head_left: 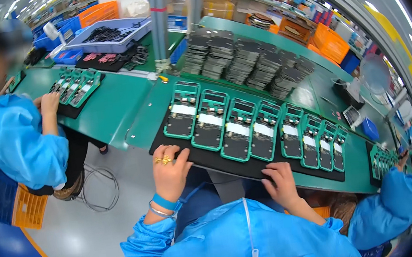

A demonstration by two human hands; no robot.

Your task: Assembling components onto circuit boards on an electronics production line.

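A long row of several teal-green handheld-device frames [237, 130] lies on a black mat [210, 160] in front of me. Each frame holds a black plate, a white strip and circuit parts at its upper end. My left hand [171, 170], with a gold ring and a blue wrist strap, rests its spread fingertips on the mat's near left edge, below the leftmost frame. Farther right, my right hand [283, 185] touches the near edge of the mat, thumb and fingers apart. Neither hand touches a frame, and nothing shows between the fingers.
Tall stacks of thin dark plates [249, 64] stand behind the row on the green table [134, 111]. A metal post [159, 31] rises at the back. Co-workers in blue sit left [21, 135] and right [388, 206], near similar frames. A coiled cable [101, 190] lies on the floor.
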